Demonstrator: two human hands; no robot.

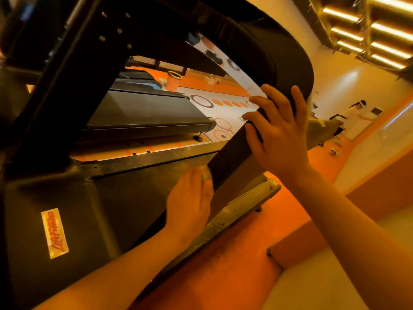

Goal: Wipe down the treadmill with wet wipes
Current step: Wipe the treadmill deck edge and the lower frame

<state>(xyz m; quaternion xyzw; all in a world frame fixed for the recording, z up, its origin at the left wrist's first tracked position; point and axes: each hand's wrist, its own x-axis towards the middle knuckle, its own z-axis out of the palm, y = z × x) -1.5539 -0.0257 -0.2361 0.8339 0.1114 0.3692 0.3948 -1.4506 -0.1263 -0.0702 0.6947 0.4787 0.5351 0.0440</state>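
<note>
Gripping: the right hand [279, 135] is on the treadmill's [111, 198] slanted black bar [228, 157], just below where the bar bends into a broad curved arch [286, 54]; three fingers curl round the bar's far edge and two lie stretched up along it.
Left hand [190, 204]: lower on the same bar, back of the hand to the camera, fingers straight and held together, laid flat against the bar's near side.
Hands to each other: apart, the right one higher and further along the bar, the left nearer the base.
Treadmill: fills the left and middle of the view, tilted by the camera; its dark base panel carries a shiny sticker [54, 233] with red lettering, and its dusty side rail [234, 215] runs just beside the left wrist.
Hard to make out: a pale patch [204, 174] sits at the left fingertips against the bar; it is blurred, and whether it is a wipe cannot be told.
Hidden: both palms, and the bar's surface under them.
Cut off: the treadmill's upper frame and left side run out of view.
Behind: through the frame shows a second deck [147, 113] on a white floor [225, 113] with orange and black rings; far right, small and blurred, a person in white [357, 113].
Floor [223, 276]: orange under the arms.
</note>
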